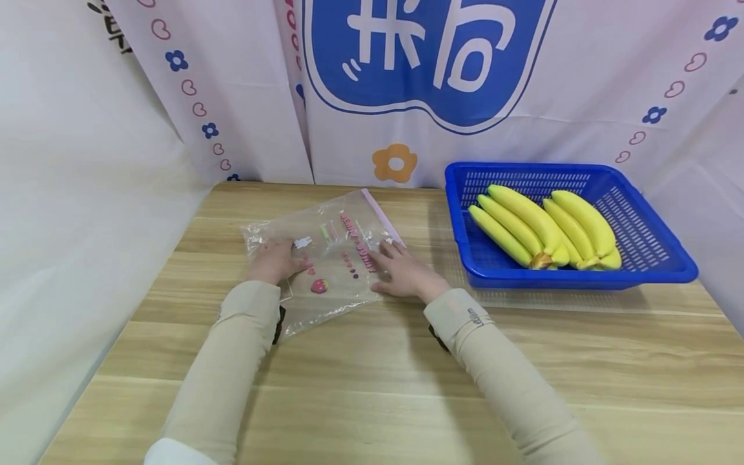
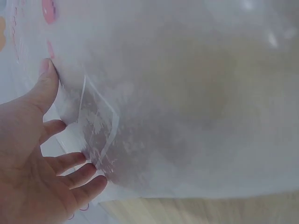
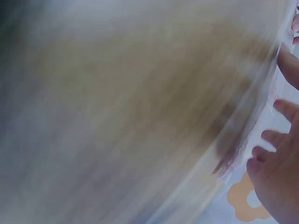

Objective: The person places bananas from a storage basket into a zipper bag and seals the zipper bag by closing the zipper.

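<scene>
A clear plastic bag (image 1: 334, 258) with pink lettering, a strawberry print and a pink strip along one edge lies flat on the table. My left hand (image 1: 274, 261) rests on its left side; in the left wrist view the fingers (image 2: 74, 161) are spread and their tips touch the film. On the bag's right side, near the pink strip, lies my right hand (image 1: 407, 271) with its fingers apart. The right wrist view shows that hand (image 3: 280, 154) at the frame's edge, its fingertips at the film. Neither hand grips anything.
To the right stands a blue plastic basket (image 1: 581, 278) holding bunches of yellow bananas (image 1: 523, 223). Everything lies on a wood-grain table (image 1: 360, 400). A printed white cloth (image 1: 261, 97) hangs behind the table's back edge.
</scene>
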Action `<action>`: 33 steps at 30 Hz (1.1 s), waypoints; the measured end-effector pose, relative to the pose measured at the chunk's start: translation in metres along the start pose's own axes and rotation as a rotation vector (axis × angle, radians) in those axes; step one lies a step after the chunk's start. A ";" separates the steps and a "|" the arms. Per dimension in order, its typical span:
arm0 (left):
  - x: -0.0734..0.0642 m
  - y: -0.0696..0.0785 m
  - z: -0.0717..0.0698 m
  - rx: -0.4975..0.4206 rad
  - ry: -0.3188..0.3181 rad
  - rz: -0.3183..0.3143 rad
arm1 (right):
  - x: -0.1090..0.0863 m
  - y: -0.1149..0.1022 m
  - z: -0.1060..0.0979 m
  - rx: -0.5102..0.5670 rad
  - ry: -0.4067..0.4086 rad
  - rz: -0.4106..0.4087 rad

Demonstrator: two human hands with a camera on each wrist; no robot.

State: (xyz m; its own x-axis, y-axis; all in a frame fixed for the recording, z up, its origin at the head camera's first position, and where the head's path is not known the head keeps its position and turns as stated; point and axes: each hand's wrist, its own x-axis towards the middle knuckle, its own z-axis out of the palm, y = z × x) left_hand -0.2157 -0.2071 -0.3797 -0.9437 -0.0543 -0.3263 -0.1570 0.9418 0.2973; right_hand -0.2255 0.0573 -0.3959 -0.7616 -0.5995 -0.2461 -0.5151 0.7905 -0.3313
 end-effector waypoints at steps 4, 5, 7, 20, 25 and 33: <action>-0.002 0.002 -0.002 -0.014 -0.035 -0.016 | 0.002 -0.001 0.001 0.048 -0.043 0.003; -0.002 0.002 -0.002 -0.014 -0.039 -0.015 | 0.002 -0.001 0.001 0.060 -0.051 0.008; -0.003 0.002 -0.002 -0.011 -0.042 -0.009 | 0.002 -0.002 0.001 0.077 -0.060 0.020; 0.003 0.004 0.006 0.060 0.041 -0.005 | 0.000 -0.016 0.003 0.049 -0.058 0.092; 0.004 0.002 0.005 0.098 0.111 -0.018 | 0.000 -0.021 0.004 0.029 -0.046 0.107; -0.001 0.001 0.001 0.107 0.091 0.001 | 0.002 -0.014 0.005 -0.008 0.044 0.065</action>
State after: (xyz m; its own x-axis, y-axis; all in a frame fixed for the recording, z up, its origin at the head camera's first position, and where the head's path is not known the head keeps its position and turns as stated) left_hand -0.2144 -0.2056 -0.3799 -0.9671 -0.0785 -0.2419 -0.1285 0.9717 0.1984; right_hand -0.2181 0.0446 -0.3965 -0.8100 -0.5407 -0.2270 -0.4669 0.8288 -0.3083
